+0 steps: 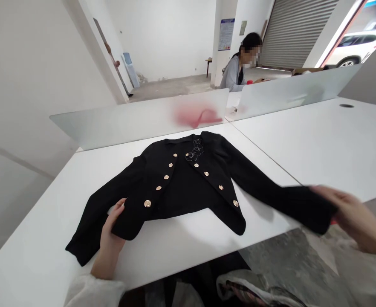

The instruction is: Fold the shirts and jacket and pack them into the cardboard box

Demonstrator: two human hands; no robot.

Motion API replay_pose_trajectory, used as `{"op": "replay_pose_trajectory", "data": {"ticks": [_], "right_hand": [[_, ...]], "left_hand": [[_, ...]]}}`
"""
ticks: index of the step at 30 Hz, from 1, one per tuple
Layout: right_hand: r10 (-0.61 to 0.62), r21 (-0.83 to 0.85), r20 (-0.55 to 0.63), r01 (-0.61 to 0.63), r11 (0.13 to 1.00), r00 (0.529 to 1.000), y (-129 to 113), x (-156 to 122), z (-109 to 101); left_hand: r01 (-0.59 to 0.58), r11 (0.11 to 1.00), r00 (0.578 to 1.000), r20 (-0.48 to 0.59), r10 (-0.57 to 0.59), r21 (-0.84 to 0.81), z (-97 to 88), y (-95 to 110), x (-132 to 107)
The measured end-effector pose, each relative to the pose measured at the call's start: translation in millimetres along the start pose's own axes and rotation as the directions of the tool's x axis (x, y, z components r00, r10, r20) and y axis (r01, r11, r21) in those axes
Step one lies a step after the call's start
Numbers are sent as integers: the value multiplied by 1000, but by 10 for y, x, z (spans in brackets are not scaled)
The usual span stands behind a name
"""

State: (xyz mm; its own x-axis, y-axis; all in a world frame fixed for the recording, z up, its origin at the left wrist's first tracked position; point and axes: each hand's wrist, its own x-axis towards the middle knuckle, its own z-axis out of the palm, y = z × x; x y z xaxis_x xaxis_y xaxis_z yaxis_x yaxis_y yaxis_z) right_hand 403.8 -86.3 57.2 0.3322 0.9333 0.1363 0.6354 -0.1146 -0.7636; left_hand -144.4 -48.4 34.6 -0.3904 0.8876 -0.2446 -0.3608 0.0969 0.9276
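A black cropped jacket [188,192] lies spread on the white table with its front parted. Gold buttons run down both front edges, and dark rosette trim sits near the neckline on the right side. My left hand [113,226] grips the lower front edge on the left, the fingers partly under the cloth and the thumb on top. At the far right, my right hand [344,209], slightly blurred, holds the cuff end of the outstretched sleeve [290,198] past the table's front edge. The other sleeve [101,213] slants down to the left on the tabletop.
Frosted dividers [137,119] stand along the table's [322,136] back edge, with a blurred red item [194,113] behind one. Beyond them sits a person [234,70] in a grey top. A cable hole [347,105] is at the far right. Concrete floor [280,260] shows below the front edge.
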Motion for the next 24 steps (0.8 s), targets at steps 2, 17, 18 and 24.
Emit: {"op": "replay_pose_trajectory", "data": {"ticks": [2, 17, 18, 24], "right_hand": [[161, 353, -327, -38, 935, 931, 23, 150, -110], [-407, -176, 211, 444, 878, 889, -245, -477, 1619], [-409, -162, 221, 447, 880, 885, -324, -499, 1709], [-232, 19, 160, 232, 973, 960, -646, -358, 1621]], "left_hand": [[33, 996, 998, -49, -37, -80, -22, 11, 22], [-293, 229, 955, 271, 123, 928, 16, -161, -30], [-314, 253, 949, 294, 114, 915, 21, -156, -40], [-93, 843, 986, 166, 5, 530, -33, -91, -55]]}}
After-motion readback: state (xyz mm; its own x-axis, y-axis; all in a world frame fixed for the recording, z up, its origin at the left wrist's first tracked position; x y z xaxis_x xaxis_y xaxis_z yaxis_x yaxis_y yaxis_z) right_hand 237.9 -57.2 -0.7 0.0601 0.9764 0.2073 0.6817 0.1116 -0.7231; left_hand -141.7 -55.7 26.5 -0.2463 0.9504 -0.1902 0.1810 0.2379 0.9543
